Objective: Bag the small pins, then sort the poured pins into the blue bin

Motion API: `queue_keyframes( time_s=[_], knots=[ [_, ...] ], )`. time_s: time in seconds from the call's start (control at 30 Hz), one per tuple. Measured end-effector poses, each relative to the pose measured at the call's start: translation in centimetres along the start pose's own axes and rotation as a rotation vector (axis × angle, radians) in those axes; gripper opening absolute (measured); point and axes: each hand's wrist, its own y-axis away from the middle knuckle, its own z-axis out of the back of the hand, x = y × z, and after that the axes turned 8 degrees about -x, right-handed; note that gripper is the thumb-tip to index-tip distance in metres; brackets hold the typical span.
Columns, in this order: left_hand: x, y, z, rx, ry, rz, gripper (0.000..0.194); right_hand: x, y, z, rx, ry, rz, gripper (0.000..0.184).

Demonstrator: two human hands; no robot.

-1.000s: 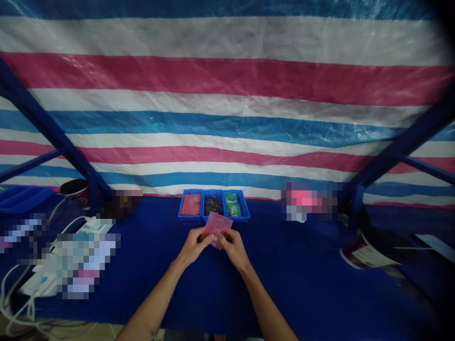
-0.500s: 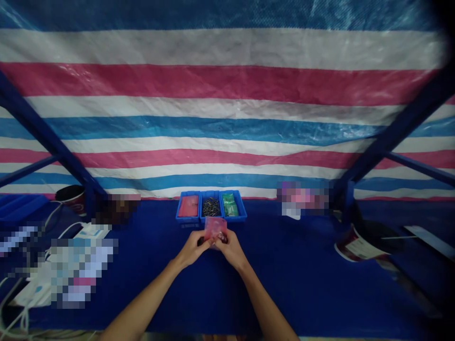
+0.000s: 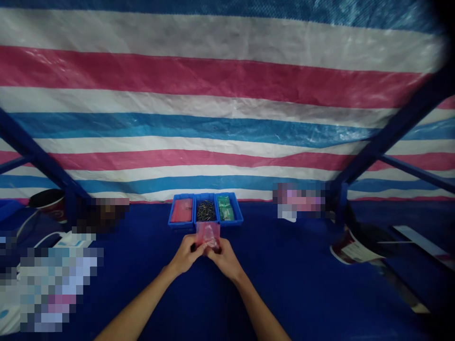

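My left hand [image 3: 186, 254] and my right hand [image 3: 223, 258] meet over the blue table cover and together pinch a small pink see-through bag [image 3: 208, 234], held upright between the fingertips. Something dark shows low in the bag, too small to name. Just beyond the bag stand three small blue bins side by side: the left bin [image 3: 181, 211] holds red bags, the middle bin [image 3: 205, 210] holds dark screws, the right bin [image 3: 225, 209] holds green packets.
A striped pink, white and blue tarpaulin [image 3: 220, 109] hangs behind the table. Blue frame bars [image 3: 387, 137] slant at both sides. A cup [image 3: 50, 201] and white cables lie at the left, a tilted paper cup [image 3: 355, 244] at the right.
The bag was tilted and held higher; both hands have brought it down, straightened it and closed in on its lower edge. The view has shifted slightly left.
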Motion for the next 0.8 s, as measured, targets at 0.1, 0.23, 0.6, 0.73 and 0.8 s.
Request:
queue_keyframes(
  time_s=[0.1,0.23,0.6,0.73,0.8],
  knots=[
    [0.0,0.2,0.1,0.013,0.0,-0.001,0.041,0.2,0.0,-0.1,0.017,-0.036,-0.013,0.021],
    [-0.1,-0.1,0.2,0.012,0.057,0.084,0.039,0.2,0.1,0.1,0.011,-0.046,-0.05,0.022],
    [0.1,-0.8,0.2,0.146,0.151,0.103,0.053,1.3,0.0,-0.2,-0.01,-0.039,0.001,0.026],
    [0.0,-0.6,0.1,0.14,0.146,0.117,0.05,1.1,-0.2,-0.2,-0.048,-0.082,0.004,0.031],
    [0.1,-0.6,0.0,0.144,0.155,0.141,0.048,0.7,-0.3,0.0,-0.079,-0.092,-0.017,0.034]
  ],
)
